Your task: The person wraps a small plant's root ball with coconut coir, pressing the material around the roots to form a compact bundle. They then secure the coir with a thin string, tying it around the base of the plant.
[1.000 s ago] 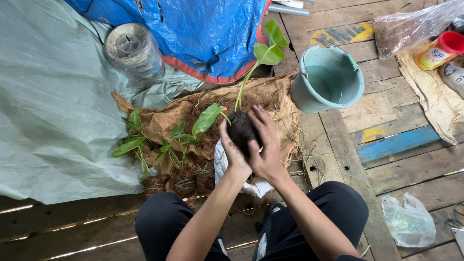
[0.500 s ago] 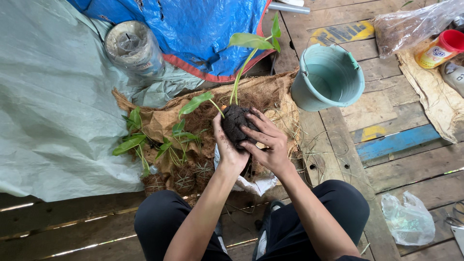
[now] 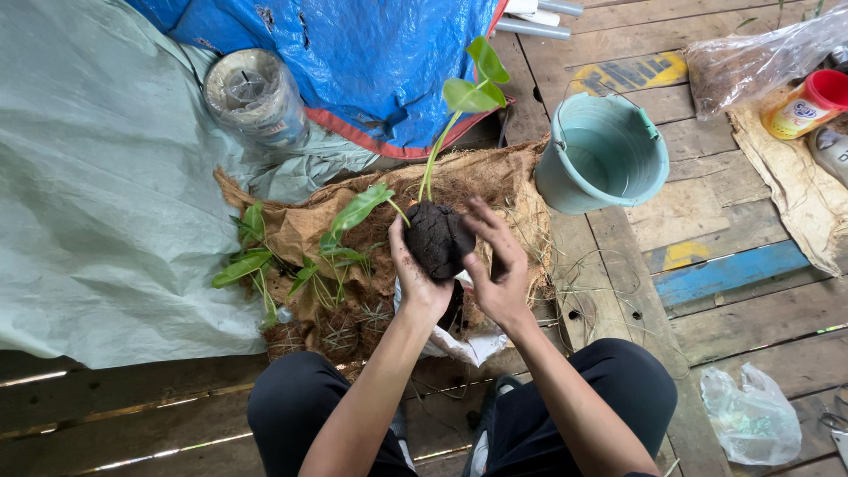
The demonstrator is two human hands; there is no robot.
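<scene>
Dark soil ball (image 3: 435,238) of a green-leaved seedling (image 3: 468,88) sits above brown burlap sacking (image 3: 291,225), left hand (image 3: 415,278) grip clamped under it, right hand (image 3: 499,274) fingers apart against its side. Weathered wooden plank floor (image 3: 707,212); grey tarp (image 3: 97,194) left. Teal bucket (image 3: 605,155) right, inside bare

A red-capped yellow container (image 3: 806,103) stands beside a clear plastic bag (image 3: 751,60).

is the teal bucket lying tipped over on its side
No, the teal bucket stands upright on the wooden planks, its open mouth facing up.
</scene>
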